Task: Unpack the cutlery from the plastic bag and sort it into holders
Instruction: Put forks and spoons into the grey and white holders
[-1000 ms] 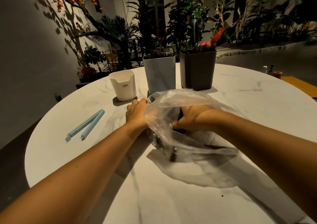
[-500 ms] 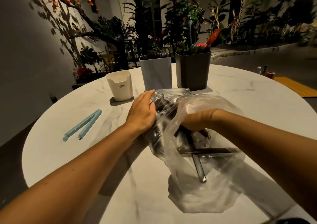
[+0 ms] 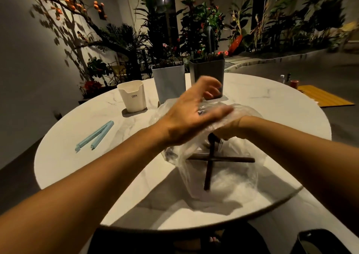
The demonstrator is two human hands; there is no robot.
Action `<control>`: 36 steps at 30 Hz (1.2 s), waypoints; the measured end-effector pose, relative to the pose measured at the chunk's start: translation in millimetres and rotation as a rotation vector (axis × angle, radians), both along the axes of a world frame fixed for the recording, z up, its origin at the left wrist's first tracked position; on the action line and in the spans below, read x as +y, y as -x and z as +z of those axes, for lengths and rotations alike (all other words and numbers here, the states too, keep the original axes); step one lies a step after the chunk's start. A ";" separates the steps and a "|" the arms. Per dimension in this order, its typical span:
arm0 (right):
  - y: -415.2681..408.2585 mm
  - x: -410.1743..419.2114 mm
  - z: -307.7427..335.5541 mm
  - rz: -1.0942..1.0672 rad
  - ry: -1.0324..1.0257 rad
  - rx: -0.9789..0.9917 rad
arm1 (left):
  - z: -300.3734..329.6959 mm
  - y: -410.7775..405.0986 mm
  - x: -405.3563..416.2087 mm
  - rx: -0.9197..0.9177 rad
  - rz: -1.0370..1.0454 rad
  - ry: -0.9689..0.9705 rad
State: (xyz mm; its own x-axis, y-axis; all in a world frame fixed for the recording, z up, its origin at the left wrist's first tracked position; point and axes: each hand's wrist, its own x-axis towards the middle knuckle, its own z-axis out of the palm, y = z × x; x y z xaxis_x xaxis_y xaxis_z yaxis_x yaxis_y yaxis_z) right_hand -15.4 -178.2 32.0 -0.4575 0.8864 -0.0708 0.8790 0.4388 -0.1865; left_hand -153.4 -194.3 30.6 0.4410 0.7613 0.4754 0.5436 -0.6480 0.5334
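While my right hand (image 3: pixel 223 132) is buried to the wrist inside the plastic bag (image 3: pixel 223 179), I can't tell how its fingers are set; the film and my other arm cover them, though a dark handle starts right under them, so I judge they may be closing on it. My left hand (image 3: pixel 191 115) hangs above the bag's mouth, blurred, fingers spread and loosely bent, gripping nothing.

The bag lies on the marble table (image 3: pixel 81 129), directly below both sets of fingers. Through it I see two dark pieces of cutlery (image 3: pixel 209 168) crossed, one running back from my right fingers toward me, the other lying across it.

The film looks thin, limp and clingy, so it will likely follow whatever I drag. I would pinch its rim with the left fingers and hold it down. The cutlery looks stiff and probably weighty and smooth, so I would grip a handle near its end, not the tip.

Beyond my left fingertips stand the holders: cream (image 3: pixel 133 96), pale blue (image 3: pixel 168 82), dark grey (image 3: pixel 202 69).
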 end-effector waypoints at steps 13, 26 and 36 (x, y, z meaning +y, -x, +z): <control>-9.2 -6.2 -17.2 -0.213 0.221 0.306 | -2.4 6.0 -0.8 0.374 0.364 0.031; -59.9 -61.8 15.6 -0.224 0.449 0.381 | 0.8 10.8 -14.2 0.312 0.620 0.011; -82.5 -79.5 3.0 -0.240 0.446 0.383 | 6.3 -10.4 -43.1 0.415 0.551 -0.359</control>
State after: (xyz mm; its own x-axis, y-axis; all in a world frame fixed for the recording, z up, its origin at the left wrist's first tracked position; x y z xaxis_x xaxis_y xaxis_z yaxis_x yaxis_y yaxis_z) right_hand 67.1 -257.7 34.9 -0.3162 0.8903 -0.3278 0.7780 0.0456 -0.6266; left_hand -143.0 -237.4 37.0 0.2389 0.7530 0.6131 0.9469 -0.3206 0.0248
